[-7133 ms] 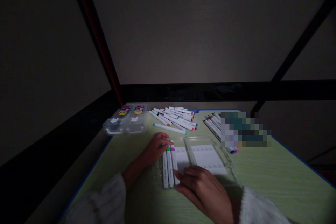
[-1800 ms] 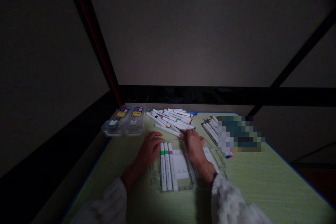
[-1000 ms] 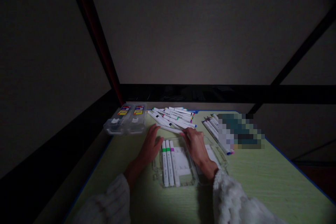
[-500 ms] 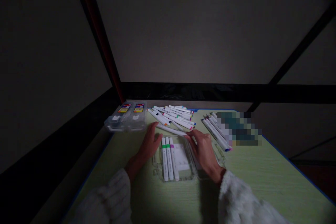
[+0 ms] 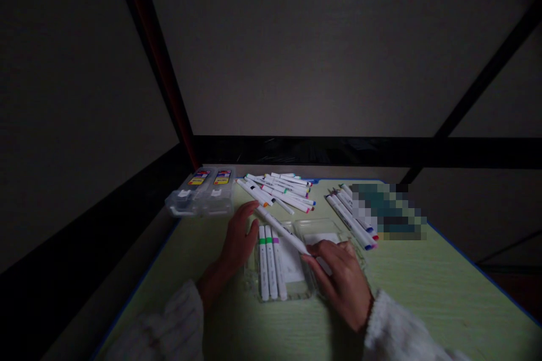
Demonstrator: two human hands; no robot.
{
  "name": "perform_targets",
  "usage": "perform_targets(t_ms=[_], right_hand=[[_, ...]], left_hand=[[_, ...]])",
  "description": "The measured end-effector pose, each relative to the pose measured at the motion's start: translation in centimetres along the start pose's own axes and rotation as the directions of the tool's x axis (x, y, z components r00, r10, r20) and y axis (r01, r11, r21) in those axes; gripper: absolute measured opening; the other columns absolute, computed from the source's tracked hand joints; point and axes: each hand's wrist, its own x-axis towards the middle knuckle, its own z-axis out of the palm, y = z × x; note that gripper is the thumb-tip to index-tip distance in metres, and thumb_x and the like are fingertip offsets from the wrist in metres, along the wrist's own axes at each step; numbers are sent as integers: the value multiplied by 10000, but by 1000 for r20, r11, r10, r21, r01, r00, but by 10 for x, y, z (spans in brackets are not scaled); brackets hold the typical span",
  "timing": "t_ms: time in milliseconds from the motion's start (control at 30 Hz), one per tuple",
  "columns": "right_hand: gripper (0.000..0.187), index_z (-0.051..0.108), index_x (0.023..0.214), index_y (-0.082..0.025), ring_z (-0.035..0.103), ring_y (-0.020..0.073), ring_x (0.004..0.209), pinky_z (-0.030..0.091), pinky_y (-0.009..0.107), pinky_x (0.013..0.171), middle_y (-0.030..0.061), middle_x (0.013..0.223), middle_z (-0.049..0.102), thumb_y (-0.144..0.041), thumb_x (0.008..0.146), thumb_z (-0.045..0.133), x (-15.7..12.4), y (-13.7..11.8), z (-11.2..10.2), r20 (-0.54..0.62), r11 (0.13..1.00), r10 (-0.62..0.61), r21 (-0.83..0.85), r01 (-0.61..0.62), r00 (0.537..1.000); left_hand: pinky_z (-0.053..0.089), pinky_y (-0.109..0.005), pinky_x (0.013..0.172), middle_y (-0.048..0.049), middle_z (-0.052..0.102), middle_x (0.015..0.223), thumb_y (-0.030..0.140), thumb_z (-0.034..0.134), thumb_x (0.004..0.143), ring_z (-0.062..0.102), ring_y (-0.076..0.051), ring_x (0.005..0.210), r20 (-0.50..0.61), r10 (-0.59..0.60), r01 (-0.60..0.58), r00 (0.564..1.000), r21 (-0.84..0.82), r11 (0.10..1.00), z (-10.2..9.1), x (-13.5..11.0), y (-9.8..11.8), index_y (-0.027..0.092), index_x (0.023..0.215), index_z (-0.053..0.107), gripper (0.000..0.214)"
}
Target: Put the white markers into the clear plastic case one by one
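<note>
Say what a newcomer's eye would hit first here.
Probably the white marker, held slanting over the open clear case by the right hand, its far end by the left hand. Next, three banded markers, two green, one purple, in the case's left half. Then the marker pile beyond the case.

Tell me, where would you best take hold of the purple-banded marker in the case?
Probably mid-barrel, reaching down from above, with a finger on its right side: the purple-banded marker lies lengthwise in the clear case, a green-banded marker close on its left, while white card shows on its right.
</note>
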Motion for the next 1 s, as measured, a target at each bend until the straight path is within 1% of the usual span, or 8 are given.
perform_targets(t_ms=[133,233,300,400,567,667,800,1000], right_hand=[[195,493,776,-196,521,160,625,290,303,618,22,689,571,-282,884,356,-2,-3,-2,-8,999,-19,40,19,1000],[199,484,762,-197,513,161,616,294,301,614,17,674,563,-290,884,358,-3,-7,0,-19,998,-37,51,38,999],[226,484,745,-198,508,161,614,296,297,610,14,656,554,-301,889,344,-5,-10,2,-4,998,-36,51,37,999],[245,496,746,-190,507,153,612,294,292,625,10,655,554,-318,890,345,-9,-16,6,8,996,-47,78,46,999],[266,520,803,-171,514,143,620,290,276,644,9,661,567,-346,892,341,-9,-23,7,-4,989,-106,101,106,994],[289,524,795,-168,509,138,609,287,271,648,5,641,560,-352,896,325,-8,-26,5,1,986,-140,86,140,990],[339,524,755,-167,493,126,572,284,268,637,-3,598,537,-359,904,289,-7,-29,5,-36,982,-172,73,174,984],[353,549,809,-172,493,123,578,285,274,640,-7,599,539,-357,910,265,-8,-32,6,-25,972,-216,84,218,976]], left_hand=[[370,-360,956,-75,522,1132,116,429,717,477,-177,1074,-32,-23,21,999,-52,998,2,0,3,165,1036,525,337],[395,-345,930,-78,551,1096,151,433,723,500,-176,1041,-41,-83,76,996,-150,986,6,1,2,152,996,553,298],[403,-338,918,-82,568,1068,180,442,730,518,-173,1013,-37,-119,109,992,-212,971,9,2,1,142,968,568,272],[406,-331,909,-84,589,1032,211,483,714,539,-173,977,-46,-161,143,986,-262,954,11,4,0,133,921,596,248],[432,-323,873,-75,612,1012,240,561,651,573,-176,919,-39,-285,256,958,-339,905,7,10,1,124,897,618,278],[430,-325,871,-64,636,973,248,582,637,581,-175,904,-41,-347,312,937,-348,884,3,12,1,126,881,628,277],[411,-335,892,-62,652,938,251,586,638,576,-180,915,-46,-358,324,933,-331,886,2,12,3,130,833,653,239],[419,-332,875,-59,661,922,190,559,620,579,-182,910,-5,-355,331,935,-348,877,4,10,4,136,788,672,209]])
